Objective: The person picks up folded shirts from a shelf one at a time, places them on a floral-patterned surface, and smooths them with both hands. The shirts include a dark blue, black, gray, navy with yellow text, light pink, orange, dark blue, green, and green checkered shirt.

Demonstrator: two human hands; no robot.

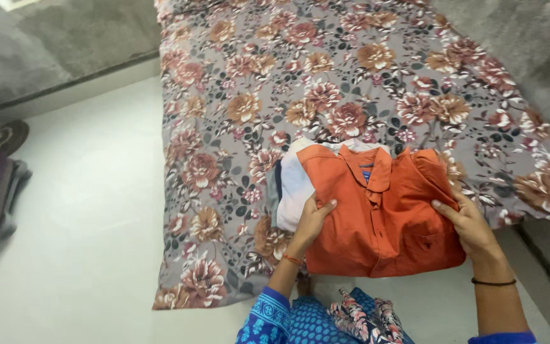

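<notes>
I see my left hand (311,220) gripping the folded orange shirt's (383,216) left edge, thumb on top, right hand (469,224) clasping its right edge, fingers curled, floral bedsheet (326,83) beneath

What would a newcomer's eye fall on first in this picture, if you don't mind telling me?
First, the folded orange shirt, bright at centre right, gripped at its sides by the left hand and the right hand. It lies on a stack of pale folded clothes. Beneath both spreads the grey floral bedsheet, running up the middle over the white floor.
</notes>
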